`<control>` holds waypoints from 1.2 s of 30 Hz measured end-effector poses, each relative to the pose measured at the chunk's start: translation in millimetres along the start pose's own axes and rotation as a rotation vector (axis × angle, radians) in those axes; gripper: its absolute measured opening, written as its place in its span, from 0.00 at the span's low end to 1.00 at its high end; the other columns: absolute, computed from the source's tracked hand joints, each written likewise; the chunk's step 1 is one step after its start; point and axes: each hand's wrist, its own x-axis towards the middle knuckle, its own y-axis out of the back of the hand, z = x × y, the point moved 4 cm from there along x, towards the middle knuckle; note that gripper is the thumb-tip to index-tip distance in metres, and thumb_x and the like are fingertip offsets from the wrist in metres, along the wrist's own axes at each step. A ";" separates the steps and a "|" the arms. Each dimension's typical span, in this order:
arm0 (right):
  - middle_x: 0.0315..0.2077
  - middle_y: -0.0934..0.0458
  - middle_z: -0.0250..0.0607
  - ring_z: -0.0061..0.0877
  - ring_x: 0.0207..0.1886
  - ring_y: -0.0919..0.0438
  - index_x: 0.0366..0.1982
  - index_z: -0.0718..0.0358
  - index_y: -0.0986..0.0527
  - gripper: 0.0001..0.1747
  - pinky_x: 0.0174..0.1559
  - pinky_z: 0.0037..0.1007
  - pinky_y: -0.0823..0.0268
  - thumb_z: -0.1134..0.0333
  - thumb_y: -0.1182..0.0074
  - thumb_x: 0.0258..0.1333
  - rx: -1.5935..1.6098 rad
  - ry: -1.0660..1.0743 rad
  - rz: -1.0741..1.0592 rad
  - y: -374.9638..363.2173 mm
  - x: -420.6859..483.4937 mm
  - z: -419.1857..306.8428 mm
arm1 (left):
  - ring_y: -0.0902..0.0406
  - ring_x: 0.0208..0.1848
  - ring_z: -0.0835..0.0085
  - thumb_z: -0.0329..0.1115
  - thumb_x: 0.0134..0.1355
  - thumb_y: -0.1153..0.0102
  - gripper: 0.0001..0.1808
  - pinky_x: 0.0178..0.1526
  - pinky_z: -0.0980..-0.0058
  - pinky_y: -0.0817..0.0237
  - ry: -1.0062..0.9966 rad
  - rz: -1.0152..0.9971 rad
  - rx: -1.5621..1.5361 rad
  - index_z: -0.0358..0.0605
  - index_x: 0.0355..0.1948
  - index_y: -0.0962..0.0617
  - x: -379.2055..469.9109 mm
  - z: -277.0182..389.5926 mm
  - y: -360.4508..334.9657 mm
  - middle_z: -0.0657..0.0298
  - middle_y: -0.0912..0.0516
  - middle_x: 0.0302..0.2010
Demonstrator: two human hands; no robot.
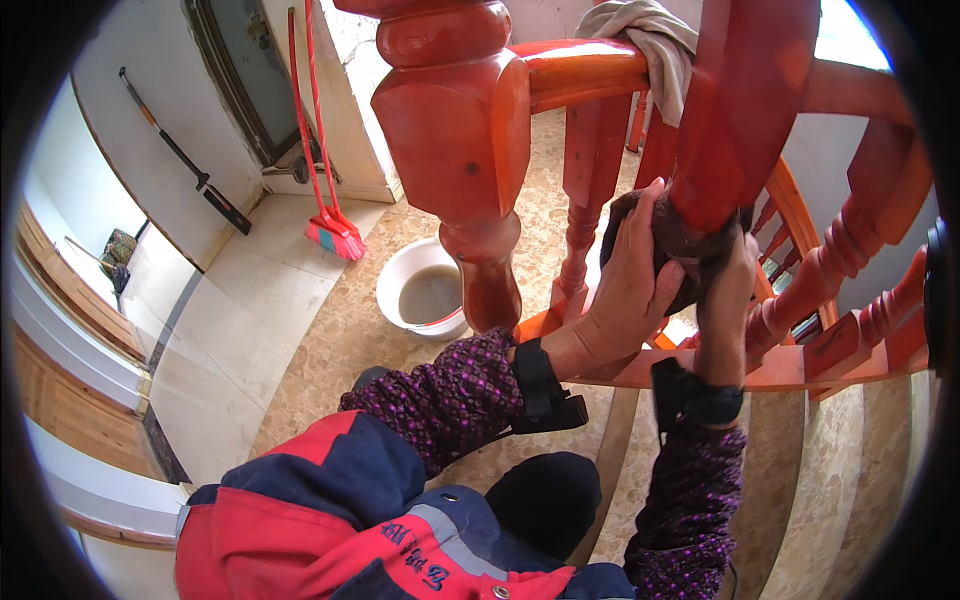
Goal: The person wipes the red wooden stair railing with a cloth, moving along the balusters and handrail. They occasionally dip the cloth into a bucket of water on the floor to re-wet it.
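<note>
A dark brown cloth [675, 232] is wrapped around the lower part of a red wooden baluster [731, 112]. My left hand [626, 277] presses the cloth against its left side, palm flat and thumb pointing up. On the far right side, my right hand [731, 285] holds the same cloth, its fingers partly hidden behind the wood. Just left of them stands a thick turned newel post [457, 135] of the same red wood. The baluster's foot is hidden by my hands and the cloth.
A white bucket [391, 289] of murky water stands on the floor behind the newel post. A beige rag [649, 30] hangs over the handrail [585, 67]. Stone stair steps [765, 450] descend at right. A red broom [335, 232] and a long-handled tool [184, 154] lean against walls.
</note>
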 end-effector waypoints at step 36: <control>0.45 0.22 0.53 0.48 0.54 0.25 0.56 0.64 0.29 0.38 0.55 0.39 0.31 0.68 0.31 0.37 0.763 -0.068 -0.089 -111.1 -59.8 -114.9 | 0.34 0.67 0.64 0.17 0.58 0.47 0.51 0.64 0.69 0.39 0.325 0.164 0.194 0.46 0.76 0.60 -77.7 -3.3 180.0 0.51 0.36 0.68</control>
